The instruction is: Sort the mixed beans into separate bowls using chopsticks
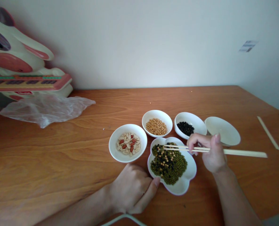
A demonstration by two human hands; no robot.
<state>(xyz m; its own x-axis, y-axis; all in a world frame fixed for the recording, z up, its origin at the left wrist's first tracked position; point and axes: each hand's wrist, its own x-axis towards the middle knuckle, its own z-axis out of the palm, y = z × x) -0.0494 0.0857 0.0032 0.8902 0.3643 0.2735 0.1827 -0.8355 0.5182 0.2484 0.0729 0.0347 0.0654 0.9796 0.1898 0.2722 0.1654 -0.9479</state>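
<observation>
Wooden table (47,163), pale wall behind. Right hand (208,150) fingers pinching chopsticks (224,151), tips over flower-shaped dish (185,183) of mixed beans. Left hand (132,190) curled, thumb touching dish rim.

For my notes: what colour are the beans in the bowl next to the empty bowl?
Black; the beans show best in the head view.

You're in home, dining-corner look. Orange-brown wooden table (47,157) against plain white wall (153,37). White-and-pink rabbit-shaped toy keyboard (24,72) at your far left, crumpled clear plastic bag (47,108) beside it. Before you, household tableware: small white ceramic dish of peanuts (112,147), small white dish of soybeans (145,121), small white dish of black beans (198,126), pale wooden chopsticks (243,153).
</observation>
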